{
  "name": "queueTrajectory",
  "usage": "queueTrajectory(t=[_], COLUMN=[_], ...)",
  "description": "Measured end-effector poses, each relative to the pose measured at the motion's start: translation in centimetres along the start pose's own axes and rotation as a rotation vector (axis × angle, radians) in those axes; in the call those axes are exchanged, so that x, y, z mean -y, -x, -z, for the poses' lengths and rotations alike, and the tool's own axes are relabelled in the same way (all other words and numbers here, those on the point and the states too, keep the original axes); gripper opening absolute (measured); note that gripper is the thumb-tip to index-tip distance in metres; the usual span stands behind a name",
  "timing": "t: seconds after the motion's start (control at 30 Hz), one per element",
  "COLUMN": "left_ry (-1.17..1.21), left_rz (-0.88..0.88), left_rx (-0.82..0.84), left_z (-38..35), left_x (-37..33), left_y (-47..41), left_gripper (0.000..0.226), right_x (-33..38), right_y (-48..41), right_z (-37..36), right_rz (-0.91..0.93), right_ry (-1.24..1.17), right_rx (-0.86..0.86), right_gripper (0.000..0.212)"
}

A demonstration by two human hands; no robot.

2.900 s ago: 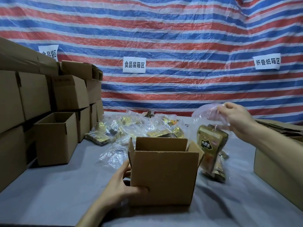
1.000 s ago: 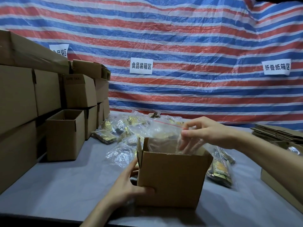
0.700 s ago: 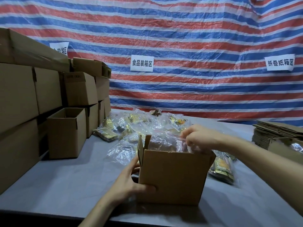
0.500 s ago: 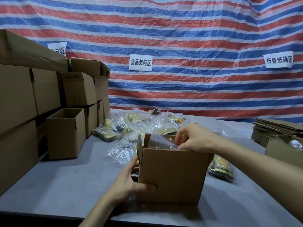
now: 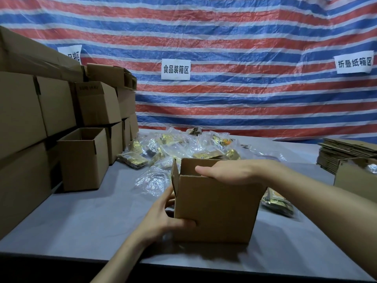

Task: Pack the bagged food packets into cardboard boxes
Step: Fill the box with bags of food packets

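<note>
**One box under the palm, a heap left to pack**

The box (image 5: pixel 216 209) stands upright near the front edge of the table (image 5: pixel 81 221), flaps up. The left hand (image 5: pixel 163 219) grips its lower left corner, thumb on the front face. The right hand (image 5: pixel 230 172) lies flat across the mouth, fingers straight, holding nothing. I'd say it is pressing the contents down, though the inside is hidden from here. Folding the flaps looks like what remains for this one.

Plenty is left. A pile of bagged packets (image 5: pixel 183 148) lies just behind the box, and a single bag (image 5: pixel 277 203) sits by its right side. An open box (image 5: pixel 81 160) stands at the left before the stacked boxes (image 5: pixel 24 119); flattened cartons (image 5: pixel 346 154) sit far right.

There is bare table to the left of the box. The front edge is close, so pulling it nearer leaves little margin.
</note>
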State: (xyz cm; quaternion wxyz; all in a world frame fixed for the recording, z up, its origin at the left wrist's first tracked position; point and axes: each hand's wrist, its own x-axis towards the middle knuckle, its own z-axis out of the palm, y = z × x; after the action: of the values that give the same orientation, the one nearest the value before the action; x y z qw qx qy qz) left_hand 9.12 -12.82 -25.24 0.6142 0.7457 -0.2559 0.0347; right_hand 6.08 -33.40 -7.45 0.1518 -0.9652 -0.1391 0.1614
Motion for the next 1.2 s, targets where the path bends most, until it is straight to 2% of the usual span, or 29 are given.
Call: queueTrajectory(t=[0.13, 0.37, 0.43, 0.53, 0.6, 0.7, 0.87, 0.97, 1.13, 1.2], left_ry=[-0.005, 0.004, -0.003, 0.006, 0.011, 0.006, 0.031, 0.042, 0.058, 0.065], left_rz=[0.003, 0.017, 0.015, 0.018, 0.011, -0.01, 0.012, 0.025, 0.072, 0.081], left_rx=[-0.01, -0.023, -0.021, -0.019, -0.023, -0.017, -0.017, -0.018, -0.007, -0.004], left_z=[-0.1, -0.2, -0.2, -0.3, -0.3, -0.3, -0.2, -0.1, -0.1, -0.1], left_x=[-0.1, 0.1, 0.1, 0.0, 0.0, -0.3, -0.2, -0.1, 0.0, 0.0], left_y=[0.0, 0.1, 0.1, 0.1, 0.1, 0.2, 0.2, 0.2, 0.3, 0.3], left_gripper=[0.09, 0.093, 0.092, 0.093, 0.091, 0.084, 0.085, 0.085, 0.099, 0.101], right_x=[-0.2, -0.8, -0.9, -1.7, -2.8, -5.3, -10.0, -12.0, -11.5, -10.2], right_y=[-0.6, -2.2, -2.2, -1.7, -0.8, 0.8, 2.8, 3.5, 4.1, 4.1], right_z=[1.3, 2.1, 1.4, 0.0, -0.3, -0.3, -2.1, -3.4, -3.2, -2.2], right_rz=[-0.137, -0.208, -0.128, 0.173, 0.394, 0.499, 0.461, 0.376, 0.277, 0.22], right_ry=[-0.251, -0.339, -0.221, 0.03, 0.088, 0.126, 0.098, 0.049, 0.198, 0.269], right_rx=[0.225, 0.267, 0.115, -0.353, -0.613, -0.855, -0.925, -0.942, -0.829, -0.697], right_gripper=[0.067, 0.058, 0.05, 0.039, 0.025, 0.026, 0.043, 0.054, 0.066, 0.071])
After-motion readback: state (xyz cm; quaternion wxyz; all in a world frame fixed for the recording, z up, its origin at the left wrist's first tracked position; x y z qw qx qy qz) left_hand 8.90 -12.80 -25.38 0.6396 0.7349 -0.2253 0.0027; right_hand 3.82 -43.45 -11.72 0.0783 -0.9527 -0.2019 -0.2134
